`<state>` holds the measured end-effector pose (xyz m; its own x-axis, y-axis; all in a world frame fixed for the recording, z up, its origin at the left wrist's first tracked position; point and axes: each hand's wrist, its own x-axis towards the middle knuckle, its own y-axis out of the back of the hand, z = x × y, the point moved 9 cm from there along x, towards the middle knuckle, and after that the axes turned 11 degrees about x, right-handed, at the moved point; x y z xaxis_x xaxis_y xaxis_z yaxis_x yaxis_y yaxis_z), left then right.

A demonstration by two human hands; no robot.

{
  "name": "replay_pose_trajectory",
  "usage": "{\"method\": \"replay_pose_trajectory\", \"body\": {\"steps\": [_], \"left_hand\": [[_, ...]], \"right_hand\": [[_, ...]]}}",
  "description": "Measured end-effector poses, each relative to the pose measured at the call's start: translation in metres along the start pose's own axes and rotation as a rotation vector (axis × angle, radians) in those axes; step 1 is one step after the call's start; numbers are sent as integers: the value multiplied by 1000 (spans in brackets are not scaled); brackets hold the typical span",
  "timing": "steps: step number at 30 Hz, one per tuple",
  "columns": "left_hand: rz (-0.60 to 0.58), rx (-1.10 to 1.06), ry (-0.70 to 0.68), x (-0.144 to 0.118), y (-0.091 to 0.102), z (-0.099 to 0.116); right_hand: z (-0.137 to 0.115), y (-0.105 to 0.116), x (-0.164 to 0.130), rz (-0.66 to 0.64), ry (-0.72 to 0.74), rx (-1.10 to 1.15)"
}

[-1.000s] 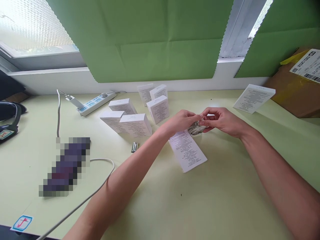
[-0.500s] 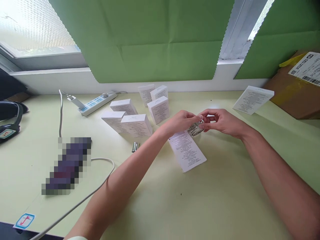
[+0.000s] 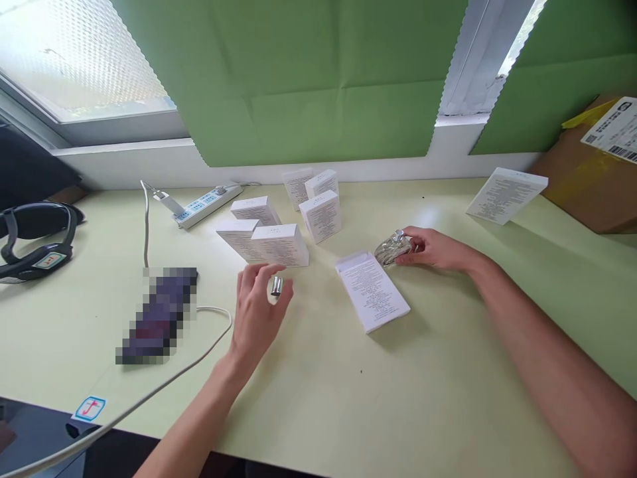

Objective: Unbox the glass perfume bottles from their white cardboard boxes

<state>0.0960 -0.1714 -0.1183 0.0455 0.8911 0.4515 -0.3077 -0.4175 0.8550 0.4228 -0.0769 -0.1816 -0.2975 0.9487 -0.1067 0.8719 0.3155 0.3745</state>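
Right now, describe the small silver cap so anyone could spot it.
On the pale green table, just in front of the cluster of white boxes, the left hand has its grip at the cap. It is the only shiny metal cylinder there.

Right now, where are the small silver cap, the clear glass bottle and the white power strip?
small silver metal cap (image 3: 276, 285), head view, on its shiny side, between the left hand's fingers.
clear glass bottle (image 3: 392, 249), head view, on its glass body.
white power strip (image 3: 209, 199), head view, on its socket face.
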Motion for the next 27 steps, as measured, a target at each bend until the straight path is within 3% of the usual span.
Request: {"method": "replay_pose_trajectory", "body": {"steps": [2,4,9,16,20,24,27], "left_hand": [[-92,87,29,-12,-17,-25],[-150,135,3,-14,-27,-33],[-225,141,-58,-7,-36,-25],[-178,-155,91,-12,-32,-21],[-43,-385,105,14,-7,17],[65,-657,22,75,16,84],[-58,-761,-101,120,3,131]], "right_hand": [[1,-4,-1,-47,-16,41],[1,-5,-2,-67,-20,57],[-5,-5,-2,-81,1,72],[-10,-10,-1,-141,22,91],[-9,-12,0,-164,30,94],[-11,-13,-1,-160,41,87],[-14,-14,-3,-153,60,71]]}}
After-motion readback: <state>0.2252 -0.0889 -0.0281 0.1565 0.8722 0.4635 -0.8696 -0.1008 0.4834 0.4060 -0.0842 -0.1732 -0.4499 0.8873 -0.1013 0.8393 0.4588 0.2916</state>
